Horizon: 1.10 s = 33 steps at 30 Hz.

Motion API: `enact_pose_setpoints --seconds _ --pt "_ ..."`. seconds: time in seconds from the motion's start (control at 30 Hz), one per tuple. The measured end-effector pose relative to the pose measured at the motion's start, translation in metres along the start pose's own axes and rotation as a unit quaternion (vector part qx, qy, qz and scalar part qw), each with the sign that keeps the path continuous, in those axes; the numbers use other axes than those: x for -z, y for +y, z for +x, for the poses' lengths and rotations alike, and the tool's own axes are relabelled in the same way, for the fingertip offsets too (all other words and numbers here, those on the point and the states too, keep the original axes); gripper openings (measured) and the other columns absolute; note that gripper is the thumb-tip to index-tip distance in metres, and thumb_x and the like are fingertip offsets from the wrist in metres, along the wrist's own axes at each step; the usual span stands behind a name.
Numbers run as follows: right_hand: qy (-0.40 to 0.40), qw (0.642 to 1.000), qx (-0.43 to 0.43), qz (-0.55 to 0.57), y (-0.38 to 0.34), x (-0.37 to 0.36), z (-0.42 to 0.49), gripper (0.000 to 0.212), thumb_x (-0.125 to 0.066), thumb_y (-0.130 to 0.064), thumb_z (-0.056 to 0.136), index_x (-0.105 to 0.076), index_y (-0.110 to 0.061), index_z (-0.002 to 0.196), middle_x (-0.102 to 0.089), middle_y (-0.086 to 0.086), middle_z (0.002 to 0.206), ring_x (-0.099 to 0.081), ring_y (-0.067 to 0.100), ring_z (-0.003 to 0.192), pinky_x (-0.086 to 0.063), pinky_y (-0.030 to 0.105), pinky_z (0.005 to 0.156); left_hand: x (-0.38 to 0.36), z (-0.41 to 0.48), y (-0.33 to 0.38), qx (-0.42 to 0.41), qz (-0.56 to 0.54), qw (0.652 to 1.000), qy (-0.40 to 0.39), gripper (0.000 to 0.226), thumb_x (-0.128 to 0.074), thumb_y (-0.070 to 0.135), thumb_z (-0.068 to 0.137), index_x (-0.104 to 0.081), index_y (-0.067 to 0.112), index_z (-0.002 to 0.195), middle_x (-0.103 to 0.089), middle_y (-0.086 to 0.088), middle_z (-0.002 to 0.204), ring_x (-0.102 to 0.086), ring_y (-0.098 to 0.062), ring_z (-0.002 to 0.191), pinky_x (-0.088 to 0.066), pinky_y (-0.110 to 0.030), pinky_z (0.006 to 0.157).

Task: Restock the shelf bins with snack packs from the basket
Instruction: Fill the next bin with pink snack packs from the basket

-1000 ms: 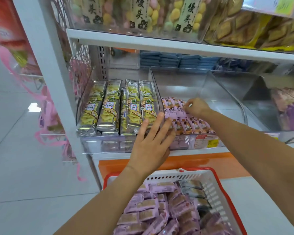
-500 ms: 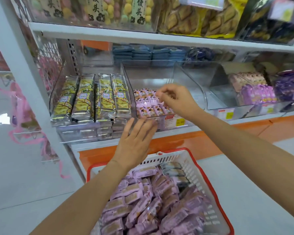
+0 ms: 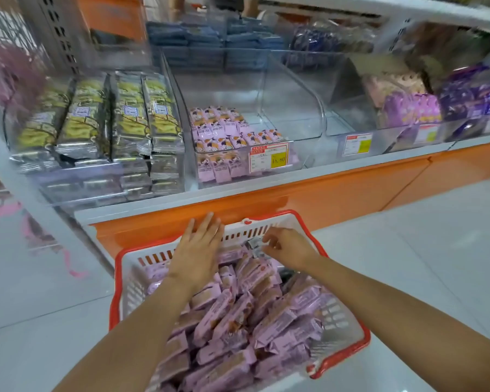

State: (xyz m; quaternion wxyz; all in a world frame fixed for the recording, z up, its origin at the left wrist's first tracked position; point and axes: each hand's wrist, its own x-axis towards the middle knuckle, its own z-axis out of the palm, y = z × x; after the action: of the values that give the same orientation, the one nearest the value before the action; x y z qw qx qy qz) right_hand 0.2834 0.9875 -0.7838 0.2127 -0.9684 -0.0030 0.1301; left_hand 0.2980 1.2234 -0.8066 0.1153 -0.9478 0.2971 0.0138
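Down at the near edge of the view sits a white basket (image 3: 142, 281) with a red rim, on the pale tiled floor (image 3: 436, 250) and heaped with snack packs (image 3: 238, 321). These are small pillow-shaped wrappers in lilac-pink, each with a tan picture panel, and they lie jumbled at all angles. Both bare forearms reach over the heap. The left hand (image 3: 198, 250) lies flat above the packs at the basket's far wall, its grip apart, with straight, spread fingers whose tips pass over the rim. The right hand (image 3: 287, 247), just beside it, has its fingers curled down at a small grey-silver wrapper (image 3: 254, 246) by the far wall; whether its grip is clamped on that wrapper cannot be told through the blur. Beyond the basket runs the orange shelf base (image 3: 323, 199). Above it stands a clear shelf bin (image 3: 266, 89), whose front left part holds rows of the same pink packs (image 3: 224, 128) behind a red-and-yellow price label (image 3: 269, 157). To its left lie long silver-and-yellow packs (image 3: 125, 117), to its right purple packs (image 3: 408, 108), and farthest back blue packs (image 3: 204, 43) in stacks.
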Motion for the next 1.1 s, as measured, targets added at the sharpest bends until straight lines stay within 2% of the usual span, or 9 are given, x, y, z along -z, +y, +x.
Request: enact_pose_setpoints --seconds 0.2,0.37,0.47,0.57,0.67,0.8,0.9,1.0,1.1 --pt "-0.074 0.992 -0.086 -0.058 0.006 -0.03 0.011 0.035 -0.059 -0.039 0.094 -0.06 -0.005 0.105 -0.057 0.011 0.124 -0.059 0.024 0.102 -0.042 0.027 0.079 -0.023 -0.002 0.008 0.031 -0.026 0.995 -0.087 0.075 -0.028 0.038 0.105 0.026 0.01 0.15 0.031 -0.008 0.158 0.023 -0.025 0.149 0.016 -0.051 0.119" --pt "-0.131 0.982 -0.122 -0.063 0.012 -0.036 0.017 0.034 -0.063 -0.029 0.089 -0.067 -0.003 0.11 -0.067 0.013 0.115 -0.065 0.025 0.1 -0.051 0.032 0.082 -0.024 -0.003 0.007 0.035 -0.066 0.994 -0.076 0.076 -0.033 0.034 0.105 0.022 0.012 0.152 0.028 -0.005 0.159 0.021 -0.023 0.149 0.016 -0.05 0.12" --pt "-0.108 0.989 -0.099 -0.01 0.01 -0.023 0.015 0.025 -0.071 -0.027 0.085 -0.067 -0.01 0.102 -0.064 0.001 0.102 -0.061 0.019 0.09 -0.048 0.027 0.074 -0.019 -0.002 0.006 0.034 -0.115 0.991 -0.058 0.069 -0.034 0.031 0.104 0.008 0.014 0.157 0.016 -0.005 0.164 0.012 -0.021 0.152 0.015 -0.046 0.12" --pt "-0.061 0.993 -0.024 0.098 0.004 0.004 0.008 0.02 -0.075 -0.017 0.081 -0.066 -0.017 0.099 -0.065 -0.002 0.094 -0.06 0.014 0.083 -0.048 0.022 0.073 -0.01 0.002 0.007 0.02 -0.247 0.969 0.014 0.052 -0.039 0.024 0.104 -0.029 0.016 0.154 -0.018 -0.005 0.164 -0.018 -0.022 0.15 0.0 -0.036 0.122" --pt "-0.029 0.982 0.059 0.178 -0.007 0.042 -0.003 0.02 -0.075 -0.012 0.083 -0.066 -0.017 0.1 -0.065 -0.004 0.097 -0.062 0.01 0.085 -0.05 0.013 0.073 0.012 0.007 0.015 0.044 -0.535 0.844 0.009 0.039 -0.046 0.02 0.104 -0.05 0.02 0.143 -0.048 -0.001 0.148 -0.047 -0.02 0.133 -0.036 -0.034 0.111" --pt "-0.019 0.955 0.128 0.265 -0.03 0.093 -0.022 0.02 -0.069 -0.001 0.086 -0.065 -0.007 0.105 -0.066 0.003 0.108 -0.063 0.009 0.097 -0.053 0.023 0.087 0.054 0.012 0.02 0.063 -0.724 0.686 -0.035 0.026 -0.043 0.024 0.106 -0.068 0.018 0.104 -0.068 0.001 0.104 -0.06 -0.016 0.095 -0.043 -0.025 0.085" --pt "0.018 0.945 0.155 0.289 -0.043 0.12 -0.028 0.026 -0.069 0.003 0.085 -0.063 -0.007 0.109 -0.065 0.007 0.115 -0.064 0.014 0.105 -0.053 0.027 0.092 0.086 0.012 0.015 0.051 -0.787 0.614 -0.044 0.026 -0.046 0.02 0.104 -0.07 0.013 0.097 -0.071 0.006 0.082 -0.06 -0.009 0.069 -0.047 -0.022 0.073" --pt "0.121 0.926 0.144 0.328 -0.056 0.131 -0.028 0.037 -0.072 0.003 0.082 -0.055 -0.013 0.111 -0.06 0.005 0.116 -0.062 0.016 0.099 -0.054 0.036 0.087 0.113 0.011 0.007 0.065 -0.833 0.55 -0.012 0.016 -0.054 0.016 0.1 -0.069 0.01 0.102 -0.074 0.002 0.085 -0.065 -0.01 0.073 -0.051 -0.021 0.071" --pt "0.171 0.907 0.154 0.352 -0.069 0.139 -0.031 0.031 -0.074 -0.003 0.083 -0.053 -0.017 0.102 -0.057 0.0 0.097 -0.058 0.013 0.083 -0.053 0.036 0.075 0.138 0.011 0.004 0.105 -0.853 0.509 0.051 0.005 -0.06 0.011 0.095 -0.065 0.008 0.095 -0.073 -0.004 0.078 -0.066 -0.016 0.068 -0.057 -0.027 0.066"
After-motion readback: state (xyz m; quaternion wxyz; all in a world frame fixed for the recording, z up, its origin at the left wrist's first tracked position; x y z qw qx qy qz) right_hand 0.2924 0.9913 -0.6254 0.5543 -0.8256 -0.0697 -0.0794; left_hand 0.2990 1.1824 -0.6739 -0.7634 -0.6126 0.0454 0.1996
